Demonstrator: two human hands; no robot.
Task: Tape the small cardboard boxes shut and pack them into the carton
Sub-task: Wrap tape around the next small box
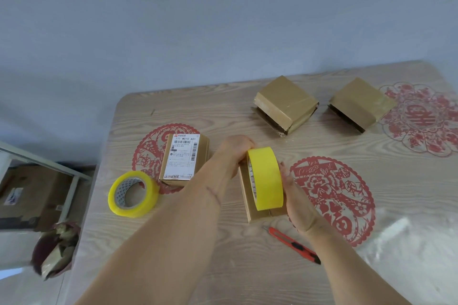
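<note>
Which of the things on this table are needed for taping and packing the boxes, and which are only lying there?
For the job:
- tape roll, held by both hands
- box under it
- labelled box
- two far boxes
- second tape roll
- red utility knife, probably for cutting the tape

Just lying about:
- red paper-cut decorations on the table
- purple bundle beside the table

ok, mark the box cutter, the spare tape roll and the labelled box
box cutter [295, 245], head view, middle of the red handle
spare tape roll [146, 193], head view, outer yellow band
labelled box [182, 158], head view, white shipping label
</note>
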